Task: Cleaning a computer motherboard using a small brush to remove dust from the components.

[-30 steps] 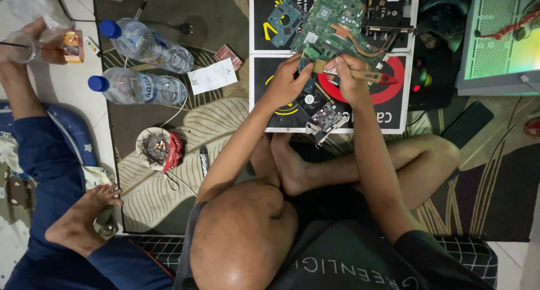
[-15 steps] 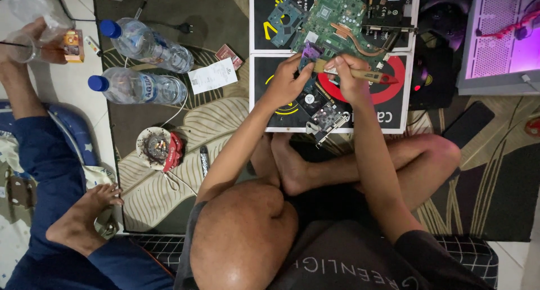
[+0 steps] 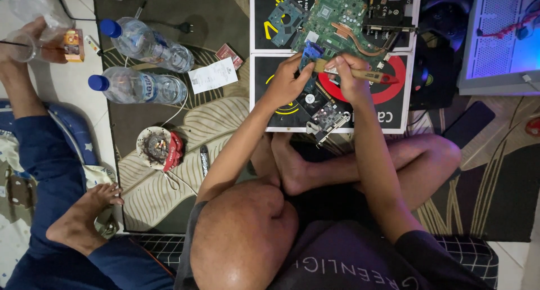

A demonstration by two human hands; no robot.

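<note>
Brush [image 3: 360,74] lies crosswise, bristles leftward, in right hand [image 3: 350,79].

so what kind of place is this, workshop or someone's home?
Looks like a home floor used as a makeshift electronics repair spot. The person sits cross-legged on a patterned rug, a green circuit board lies on a mat, and water bottles lie on the rug.

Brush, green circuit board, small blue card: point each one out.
brush [image 3: 365,75], head view, wooden handle.
green circuit board [image 3: 343,14], head view, bare middle.
small blue card [image 3: 309,52], head view, upper face above left hand [image 3: 287,84].
</note>
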